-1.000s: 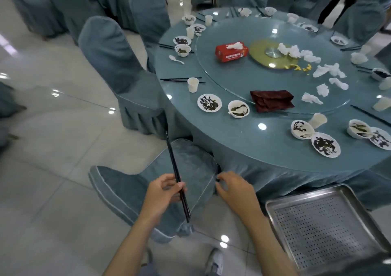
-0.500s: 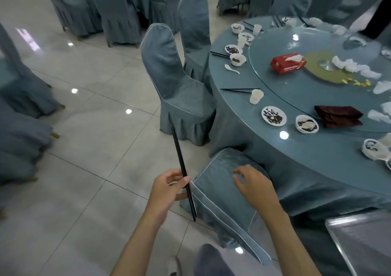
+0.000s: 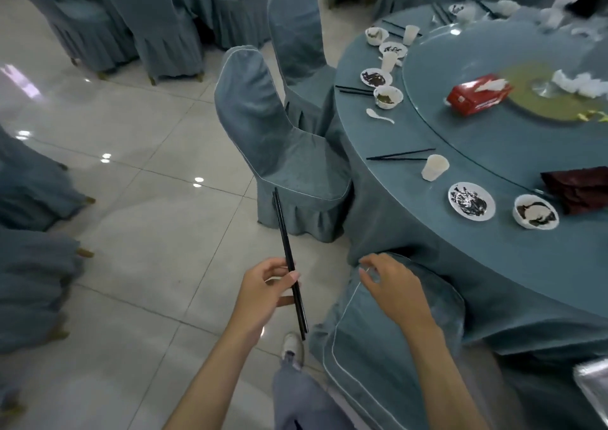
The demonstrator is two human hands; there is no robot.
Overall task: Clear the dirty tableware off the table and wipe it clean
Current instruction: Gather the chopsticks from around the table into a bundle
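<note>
Blue-covered chair (image 3: 378,324) blocks table (image 3: 427,265); right hand (image 3: 391,284) touching.

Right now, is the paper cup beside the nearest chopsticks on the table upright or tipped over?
Tipped over. The cup lies on its side on the table, its open mouth facing right, just right of the chopsticks.

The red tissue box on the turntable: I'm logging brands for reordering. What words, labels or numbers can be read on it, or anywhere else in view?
Red tissue box: a pale band of print runs along its front side, too blurred to read.
Dark red folded cloth: no print visible.
White plates, bowls and paper cups, such as the cup: no print visible.
No other text can be made out.
</note>
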